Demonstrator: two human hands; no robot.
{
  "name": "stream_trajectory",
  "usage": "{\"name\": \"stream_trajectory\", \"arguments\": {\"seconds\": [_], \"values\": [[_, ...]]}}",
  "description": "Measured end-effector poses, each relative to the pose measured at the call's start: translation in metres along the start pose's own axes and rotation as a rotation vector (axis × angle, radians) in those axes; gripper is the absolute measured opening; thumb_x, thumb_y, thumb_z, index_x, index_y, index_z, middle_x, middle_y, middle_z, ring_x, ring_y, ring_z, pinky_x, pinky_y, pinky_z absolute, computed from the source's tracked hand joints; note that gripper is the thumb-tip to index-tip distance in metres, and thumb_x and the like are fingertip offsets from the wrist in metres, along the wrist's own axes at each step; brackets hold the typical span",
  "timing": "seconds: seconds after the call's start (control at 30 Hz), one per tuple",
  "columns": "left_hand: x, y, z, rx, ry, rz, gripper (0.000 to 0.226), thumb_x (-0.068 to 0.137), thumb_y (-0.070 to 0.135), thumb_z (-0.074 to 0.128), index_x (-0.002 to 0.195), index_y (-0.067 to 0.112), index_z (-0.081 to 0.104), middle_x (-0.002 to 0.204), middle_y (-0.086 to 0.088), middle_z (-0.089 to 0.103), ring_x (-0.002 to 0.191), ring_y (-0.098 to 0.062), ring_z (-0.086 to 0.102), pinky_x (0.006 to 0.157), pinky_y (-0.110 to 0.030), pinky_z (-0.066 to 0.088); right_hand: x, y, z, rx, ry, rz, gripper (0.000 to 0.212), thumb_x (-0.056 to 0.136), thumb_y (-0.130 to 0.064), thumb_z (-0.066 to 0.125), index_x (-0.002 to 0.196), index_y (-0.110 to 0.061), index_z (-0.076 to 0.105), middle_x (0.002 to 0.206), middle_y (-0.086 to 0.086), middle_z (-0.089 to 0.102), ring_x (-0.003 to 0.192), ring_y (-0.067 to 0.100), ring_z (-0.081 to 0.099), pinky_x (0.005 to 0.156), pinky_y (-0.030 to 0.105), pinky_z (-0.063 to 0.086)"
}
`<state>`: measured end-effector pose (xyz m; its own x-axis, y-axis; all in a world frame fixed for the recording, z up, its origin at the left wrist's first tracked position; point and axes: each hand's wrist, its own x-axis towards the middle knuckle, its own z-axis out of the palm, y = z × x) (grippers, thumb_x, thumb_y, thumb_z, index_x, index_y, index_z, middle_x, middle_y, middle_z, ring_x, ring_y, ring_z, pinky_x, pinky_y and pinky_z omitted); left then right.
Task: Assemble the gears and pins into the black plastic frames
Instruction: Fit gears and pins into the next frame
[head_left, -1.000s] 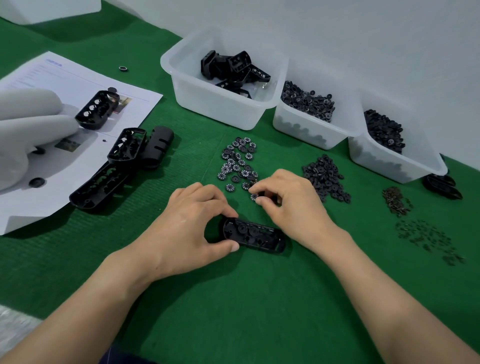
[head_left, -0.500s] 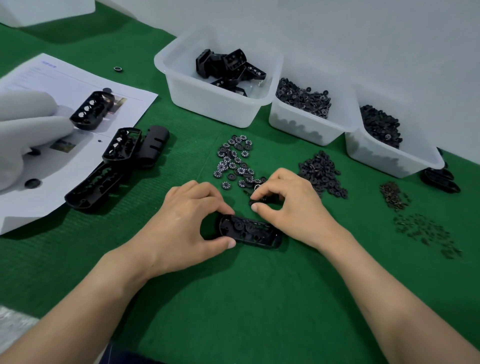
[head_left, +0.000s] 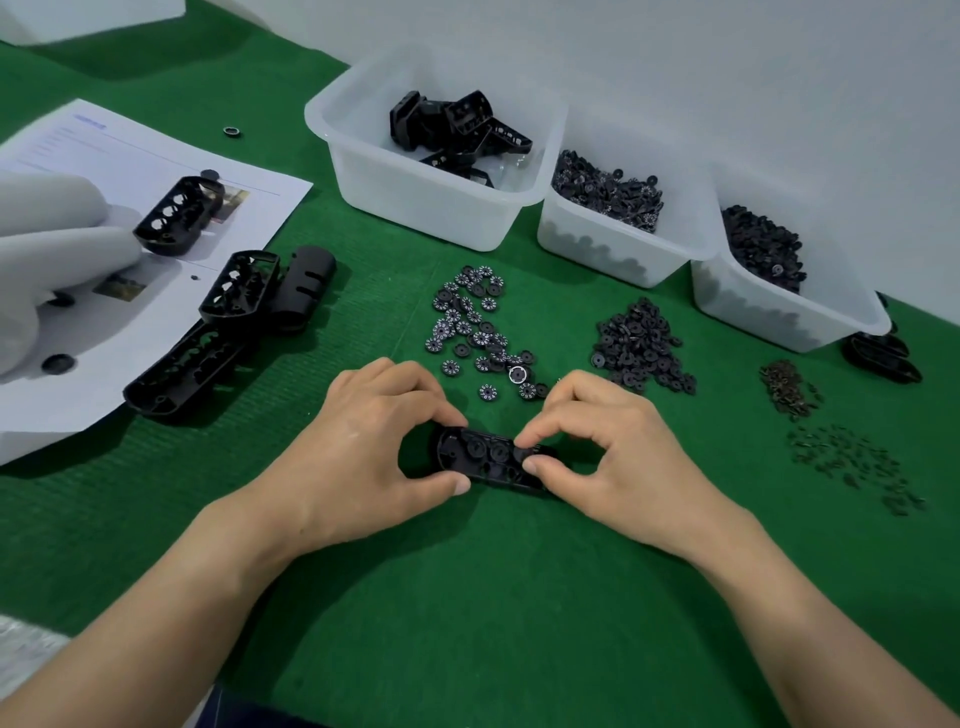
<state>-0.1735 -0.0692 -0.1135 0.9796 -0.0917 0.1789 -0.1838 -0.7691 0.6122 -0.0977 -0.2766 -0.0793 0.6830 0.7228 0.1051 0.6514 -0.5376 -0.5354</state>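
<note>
Left grip (head_left: 363, 441) and right grip (head_left: 608, 447) pinch the black frame's (head_left: 485, 460) opposite ends.

Left hand (head_left: 358, 441), right hand (head_left: 602, 447) pinch black frame (head_left: 485, 457) on green mat (head_left: 467, 597).

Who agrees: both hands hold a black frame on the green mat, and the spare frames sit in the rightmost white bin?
Not quite: the head view shows the spare frames in the leftmost white bin, not the rightmost. The left hand and right hand do hold the black frame on the green mat.
</note>
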Motion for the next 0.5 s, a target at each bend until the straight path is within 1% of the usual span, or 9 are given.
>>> {"name": "stream_trajectory", "arguments": {"seconds": [0.2, 0.3, 0.43, 0.5], "values": [[0.0002, 0.0007, -0.0003, -0.007, -0.002, -0.004, 0.041, 0.067, 0.054, 0.065, 0.100, 0.030, 0.064, 0.098, 0.016, 0.050, 0.095, -0.005, 0.043, 0.090, -0.026, 0.025, -0.0031, 0.0006, 0.0021, -0.052, 0.037, -0.032, 0.010, 0.073, -0.016, 0.076, 0.082, -0.019, 0.072, 0.082, -0.002, 0.057, 0.080, 0.017, 0.055, 0.072, 0.039, 0.048], [0.0001, 0.0021, -0.0005, -0.008, 0.004, -0.008, 0.043, 0.065, 0.056, 0.061, 0.099, 0.030, 0.064, 0.097, 0.016, 0.050, 0.094, -0.006, 0.044, 0.090, -0.027, 0.026, -0.0025, 0.0017, 0.0020, -0.074, 0.052, -0.042, 0.009, 0.072, -0.016, 0.076, 0.081, -0.017, 0.073, 0.080, -0.003, 0.057, 0.078, 0.017, 0.055, 0.069, 0.036, 0.047], [0.0003, 0.0034, -0.0009, -0.010, 0.001, -0.011, 0.043, 0.065, 0.056, 0.060, 0.099, 0.029, 0.064, 0.097, 0.015, 0.051, 0.093, -0.006, 0.044, 0.092, -0.028, 0.028, -0.0027, -0.0003, 0.0032, -0.115, 0.050, -0.055, 0.007, 0.072, -0.017, 0.076, 0.079, -0.018, 0.074, 0.079, -0.006, 0.054, 0.075, 0.016, 0.053, 0.066, 0.031, 0.044], [0.0004, 0.0033, -0.0013, -0.009, 0.000, -0.010, 0.042, 0.066, 0.056, 0.063, 0.099, 0.029, 0.064, 0.097, 0.015, 0.051, 0.094, -0.006, 0.043, 0.092, -0.029, 0.028, -0.0019, -0.0006, 0.0011, -0.127, 0.021, -0.040, 0.009, 0.074, -0.019, 0.076, 0.083, -0.021, 0.074, 0.080, -0.009, 0.055, 0.076, 0.013, 0.053, 0.069, 0.030, 0.044]]}}
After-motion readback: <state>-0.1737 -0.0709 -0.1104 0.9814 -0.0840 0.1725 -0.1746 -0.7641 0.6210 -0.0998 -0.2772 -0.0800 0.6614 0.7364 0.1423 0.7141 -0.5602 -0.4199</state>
